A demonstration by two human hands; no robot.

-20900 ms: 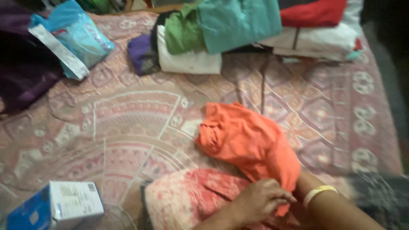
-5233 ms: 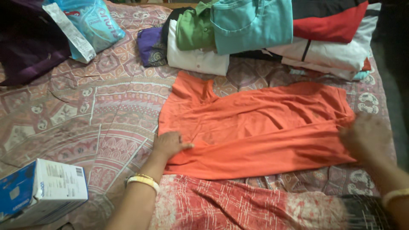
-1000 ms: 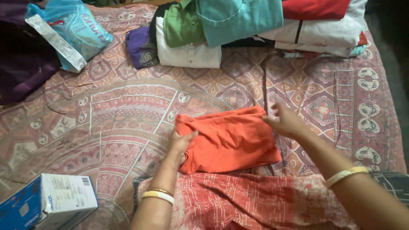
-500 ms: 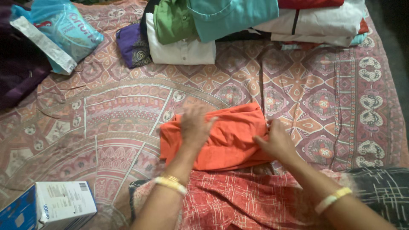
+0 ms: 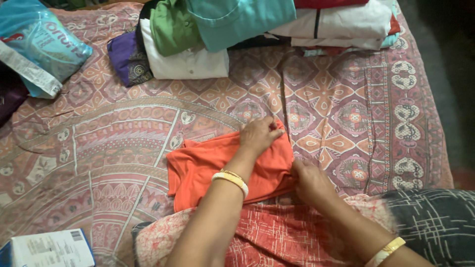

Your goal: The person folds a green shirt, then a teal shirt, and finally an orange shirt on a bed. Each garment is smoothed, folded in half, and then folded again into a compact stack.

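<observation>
A folded orange garment [image 5: 198,165] lies on the patterned bedspread [image 5: 336,99] in front of me. My left hand [image 5: 258,134] reaches across it and presses on its far right corner, fingers curled on the cloth. My right hand [image 5: 309,179] grips the garment's near right edge. Both wrists wear pale bangles. A red and white printed cloth [image 5: 277,232] covers my lap just below the garment.
Folded clothes are stacked at the back: a white shirt [image 5: 185,62], green [image 5: 170,27], teal [image 5: 237,20], purple [image 5: 127,57] and white with red [image 5: 341,22]. A blue plastic bag [image 5: 39,47] lies at far left. A white and blue box [image 5: 49,247] sits at bottom left.
The orange garment went from spread flat to a small folded bundle. In the last half second my left hand slid to its far right corner; my right hand moved nearer on its right edge.
</observation>
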